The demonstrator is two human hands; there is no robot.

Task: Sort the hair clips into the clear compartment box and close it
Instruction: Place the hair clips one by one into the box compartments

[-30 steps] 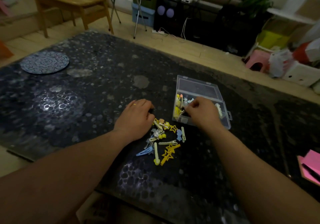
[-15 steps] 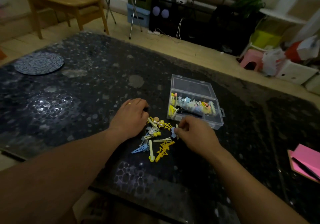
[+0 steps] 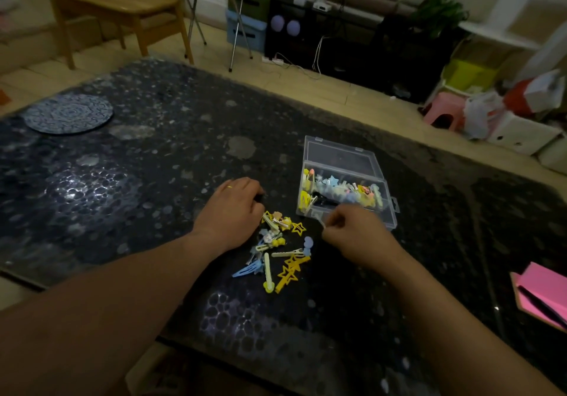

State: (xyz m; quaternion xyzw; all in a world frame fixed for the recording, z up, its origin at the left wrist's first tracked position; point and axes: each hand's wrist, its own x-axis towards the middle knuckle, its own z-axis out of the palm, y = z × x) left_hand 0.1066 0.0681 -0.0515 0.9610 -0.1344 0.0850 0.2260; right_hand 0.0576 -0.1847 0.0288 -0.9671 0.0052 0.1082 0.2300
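A clear compartment box [image 3: 389,211] lies open on the dark table, its lid [image 3: 340,156] flat behind it, with several coloured hair clips inside. A loose pile of hair clips [image 3: 277,251], mostly yellow and blue, lies just in front of the box to its left. My left hand [image 3: 231,211] rests palm down at the pile's left edge, fingers curled. My right hand [image 3: 356,233] hovers between the pile and the box's near edge, fingers pinched on a small pale clip [image 3: 321,223].
A round patterned mat [image 3: 69,113] lies at the table's far left. A pink notebook with a dark pen [image 3: 543,294] sits at the right edge. A wooden chair [image 3: 116,3], a pink stool [image 3: 445,113] and boxes stand on the floor beyond the table.
My right hand came out of the box down to the pile, pinched a small clip, and now lifts it back toward the box. My left hand stayed by the pile.
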